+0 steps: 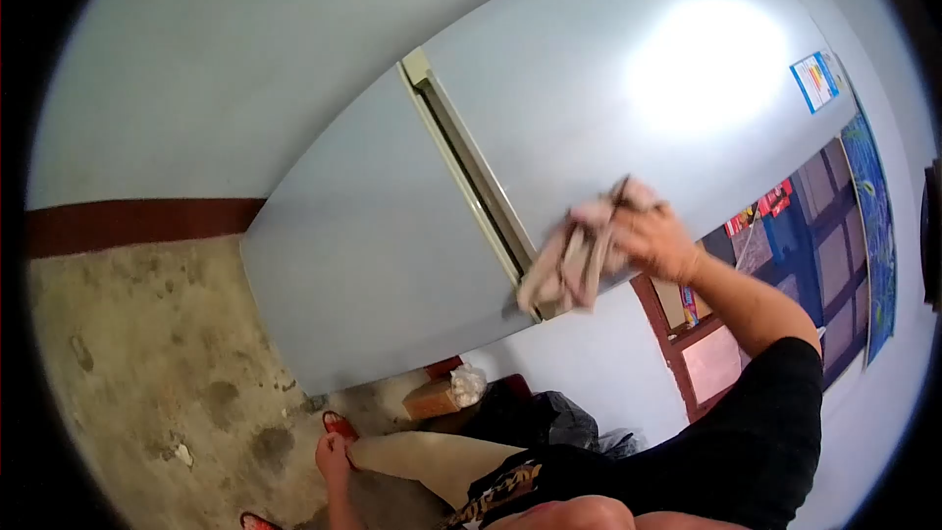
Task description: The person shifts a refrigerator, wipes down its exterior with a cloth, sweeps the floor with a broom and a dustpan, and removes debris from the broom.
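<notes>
The cloth (569, 260), pale pink with darker stripes, lies bunched against the front of the refrigerator (373, 236), near the door edge, one end hanging across the seam (476, 182) between the two doors. Right grip (659, 243): fingers clamped over the cloth, palm towards the upper door (549, 108); motion blur hides the exact finger placement. Left grip (334, 456): low beside the leg, apart from the cloth; fingers appear curled, but whether they are together or hold anything cannot be told. Handling properties (judged): light, soft, fully flexible, not fragile; expect loose ends to trail and the folds to shift under the palm. Take hold at the thick, bunched centre, fingers spread flat — a hold at one corner would leave the rest unsupported. Whether the cloth is damp cannot be determined. Surface: the doors are smooth, pale grey and glossy, with a strong light reflection on the upper door near a blue-and-white label (814, 81); low friction is probable, whereas the recessed seam may snag a fold. Room: a plain pale wall (245, 49) with a dark red band (147, 226) at its foot; a stained, bare floor (137, 334); a carton (429, 399) and a black bag (564, 417) beside the refrigerator.
</notes>
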A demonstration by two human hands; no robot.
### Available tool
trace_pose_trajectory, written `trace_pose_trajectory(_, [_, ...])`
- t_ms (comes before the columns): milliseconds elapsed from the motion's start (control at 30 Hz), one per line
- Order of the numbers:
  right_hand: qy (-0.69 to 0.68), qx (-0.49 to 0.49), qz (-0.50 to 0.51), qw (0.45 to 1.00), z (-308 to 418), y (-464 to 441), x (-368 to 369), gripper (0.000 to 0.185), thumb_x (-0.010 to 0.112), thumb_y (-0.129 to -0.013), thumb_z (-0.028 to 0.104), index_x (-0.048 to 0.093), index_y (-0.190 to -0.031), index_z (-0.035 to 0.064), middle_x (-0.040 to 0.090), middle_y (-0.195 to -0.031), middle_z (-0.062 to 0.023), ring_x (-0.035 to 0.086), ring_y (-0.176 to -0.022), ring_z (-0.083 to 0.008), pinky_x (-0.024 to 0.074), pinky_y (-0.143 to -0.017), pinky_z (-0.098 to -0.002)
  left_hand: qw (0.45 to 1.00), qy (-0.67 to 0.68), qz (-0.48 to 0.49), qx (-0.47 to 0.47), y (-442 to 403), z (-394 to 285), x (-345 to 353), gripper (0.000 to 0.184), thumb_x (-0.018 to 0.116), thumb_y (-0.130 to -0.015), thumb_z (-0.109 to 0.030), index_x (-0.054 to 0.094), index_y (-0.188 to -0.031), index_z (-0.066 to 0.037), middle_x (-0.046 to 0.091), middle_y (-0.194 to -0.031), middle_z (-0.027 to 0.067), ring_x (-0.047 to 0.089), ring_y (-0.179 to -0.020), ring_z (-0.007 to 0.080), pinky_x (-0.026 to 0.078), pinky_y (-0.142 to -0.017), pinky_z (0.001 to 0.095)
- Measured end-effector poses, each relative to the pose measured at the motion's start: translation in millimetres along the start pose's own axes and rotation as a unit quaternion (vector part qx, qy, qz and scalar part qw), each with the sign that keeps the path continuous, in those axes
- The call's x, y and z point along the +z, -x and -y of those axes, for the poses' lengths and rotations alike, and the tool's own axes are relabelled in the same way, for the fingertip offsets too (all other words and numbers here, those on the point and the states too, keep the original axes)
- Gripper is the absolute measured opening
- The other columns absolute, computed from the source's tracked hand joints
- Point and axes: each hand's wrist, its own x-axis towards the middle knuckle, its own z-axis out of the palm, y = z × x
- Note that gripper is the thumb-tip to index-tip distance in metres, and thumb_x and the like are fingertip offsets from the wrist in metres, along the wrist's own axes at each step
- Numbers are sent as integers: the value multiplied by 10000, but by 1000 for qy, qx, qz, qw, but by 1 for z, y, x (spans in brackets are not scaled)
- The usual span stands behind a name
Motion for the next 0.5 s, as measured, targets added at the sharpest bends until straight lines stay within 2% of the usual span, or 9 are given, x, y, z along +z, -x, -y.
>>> trace_pose_trajectory(67, [51, 47, -103, 992, -47, -19, -4, 471, 632, -666, 127, 512, -1120, 162, 529, -1182, -76, 502, -1098, -233, 398, -849, -435, 999, -29, 6, -26, 4, -17, 3, 206, 545, -842, -202, 592, -877, -5, 600, -821, 92, 574, -744, 214, 446, -686, 325])
trace_pose_trajectory(133, [25, 170, -190, 967, -98, -39, -24, 410, 611, -635, 48, 554, -1040, 75, 561, -1116, -138, 507, -1075, -299, 405, -897, -396, 1000, -16, 6, 3, 8, -30, 4, 203, 542, -842, -198, 591, -872, -3, 598, -806, 95, 574, -740, 215, 446, -686, 326])
trace_pose_trajectory(200, [40, 254, -248, 934, -160, -35, -41, 421, 581, -640, 22, 550, -1054, 94, 562, -1100, -140, 508, -1044, -332, 398, -919, -379, 998, 26, -14, 63, 5, -12, 12, 178, 525, -842, -175, 589, -843, -8, 588, -745, 93, 573, -684, 201, 454, -651, 321])
trace_pose_trajectory(233, [63, 312, -247, 915, -188, -18, -48, 436, 589, -660, 55, 539, -1083, 146, 540, -1148, -93, 490, -1066, -304, 396, -915, -389, 997, 29, -15, 65, 5, -20, 13, 178, 525, -842, -175, 589, -843, -8, 588, -745, 93, 573, -684, 201, 454, -651, 321])
trace_pose_trajectory(267, [66, 352, -268, 894, -202, -1, -63, 430, 580, -679, 68, 536, -1097, 155, 547, -1134, -89, 496, -1056, -302, 392, -919, -392, 999, 24, -28, 21, 10, -33, 13, 170, 525, -842, -169, 588, -836, -12, 587, -735, 88, 571, -658, 192, 456, -634, 316])
trace_pose_trajectory(300, [71, 410, -264, 870, -215, 20, -75, 427, 569, -706, 97, 530, -1126, 158, 545, -1141, -102, 492, -1064, -310, 392, -919, -392, 999, 18, -39, -24, 13, -39, 14, 162, 525, -842, -164, 587, -829, -15, 587, -724, 83, 570, -632, 183, 458, -616, 311])
trace_pose_trajectory(367, [129, 502, -241, 821, -252, 78, -73, 456, 533, -758, 179, 475, -1209, 156, 515, -1194, -129, 482, -1088, -330, 397, -909, -406, 999, 21, -28, -11, 5, -27, 18, 162, 533, -842, -167, 584, -822, -14, 588, -719, 81, 568, -616, 176, 458, -601, 310])
trace_pose_trajectory(433, [172, 515, -246, 803, -248, 96, -71, 445, 517, -770, 195, 465, -1207, 132, 514, -1176, -153, 495, -1058, -334, 407, -881, -429, 999, 27, -18, 5, -2, -28, 21, 163, 540, -842, -169, 580, -816, -13, 588, -715, 78, 566, -600, 170, 458, -585, 308])
trace_pose_trajectory(500, [137, 548, -233, 792, -219, 79, -65, 411, 510, -764, 171, 490, -1170, 107, 544, -1089, -177, 513, -1007, -348, 416, -853, -440, 996, 54, 17, -74, 1, -38, 16, 166, 538, -845, -169, 591, -840, -12, 593, -706, 83, 575, -616, 197, 462, -596, 323])
